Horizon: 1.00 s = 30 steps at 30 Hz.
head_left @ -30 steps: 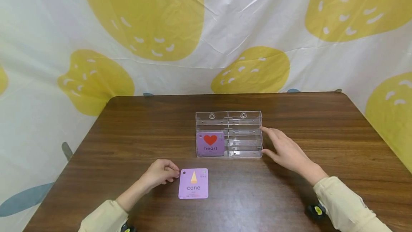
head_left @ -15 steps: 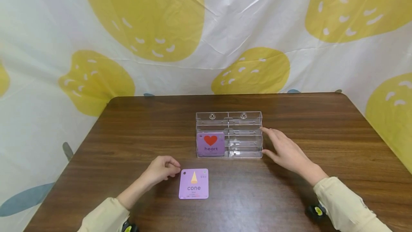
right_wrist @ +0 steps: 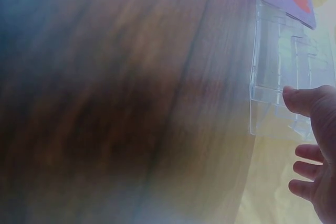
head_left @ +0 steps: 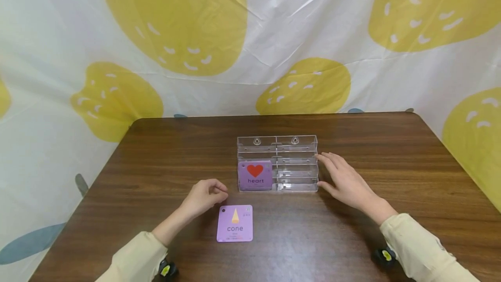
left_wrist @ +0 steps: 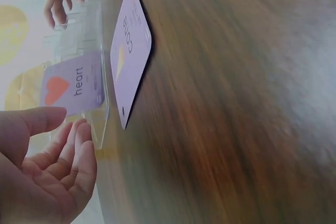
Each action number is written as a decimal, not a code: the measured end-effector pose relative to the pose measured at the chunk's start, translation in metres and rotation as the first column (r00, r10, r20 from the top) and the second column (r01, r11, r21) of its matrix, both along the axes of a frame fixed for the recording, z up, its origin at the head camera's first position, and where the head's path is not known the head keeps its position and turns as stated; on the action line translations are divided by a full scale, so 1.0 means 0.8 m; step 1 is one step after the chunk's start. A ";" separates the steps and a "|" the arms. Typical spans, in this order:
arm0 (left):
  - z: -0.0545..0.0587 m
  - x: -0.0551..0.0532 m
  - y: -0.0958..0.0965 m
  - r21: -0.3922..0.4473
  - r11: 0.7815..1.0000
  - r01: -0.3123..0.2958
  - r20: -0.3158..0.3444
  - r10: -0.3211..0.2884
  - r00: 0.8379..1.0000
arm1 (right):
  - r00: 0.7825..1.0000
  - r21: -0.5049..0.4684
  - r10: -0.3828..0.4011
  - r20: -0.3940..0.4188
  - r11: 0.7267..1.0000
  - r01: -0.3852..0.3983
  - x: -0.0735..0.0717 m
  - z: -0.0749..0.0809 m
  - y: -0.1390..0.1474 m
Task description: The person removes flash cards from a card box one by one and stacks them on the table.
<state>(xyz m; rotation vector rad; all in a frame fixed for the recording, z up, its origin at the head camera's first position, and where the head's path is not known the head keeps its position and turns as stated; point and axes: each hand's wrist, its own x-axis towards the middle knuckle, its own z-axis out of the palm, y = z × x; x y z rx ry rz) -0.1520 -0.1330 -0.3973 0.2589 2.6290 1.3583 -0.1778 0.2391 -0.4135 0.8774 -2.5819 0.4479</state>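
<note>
A clear plastic card rack (head_left: 297, 173) with two columns of stepped pockets stands on the table. A purple heart card (head_left: 255, 175) sits in its lower left pocket. Closer to me, a purple cone card (head_left: 235, 223) lies flat, face up. Just above that card's left corner is my left hand (head_left: 205, 196), fingers loosely bent and holding nothing. In the left wrist view, its thumb and fingers stand apart in front of the heart card (left_wrist: 76, 85). My right hand (head_left: 346, 182) rests its relaxed thumb and fingertips at the rack's right side.
The brown wooden table (head_left: 176, 142) reaches back to a white curtain (head_left: 219, 95) printed with yellow fruit. Dark wrist devices (head_left: 383, 256) show at both cuffs.
My left hand has moved from beside the cone card up and right, toward the rack. The right hand, the rack and both cards stay in place.
</note>
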 end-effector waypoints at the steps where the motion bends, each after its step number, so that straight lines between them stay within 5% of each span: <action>1: 0.000 -0.001 0.002 -0.002 1.000 0.004 -0.016 -0.004 1.000 | 1.000 0.002 0.001 -0.005 1.000 -0.001 0.000 0.000 0.000; 16: 0.011 -0.019 0.026 -0.014 0.998 -0.057 -0.192 0.054 0.980 | 0.999 0.042 -0.008 -0.051 0.999 0.010 -0.001 0.001 -0.002; 30: 0.015 -0.036 0.041 -0.096 0.994 -0.048 -0.360 0.010 0.933 | 0.998 0.029 -0.006 -0.062 1.000 0.008 0.000 -0.001 -0.001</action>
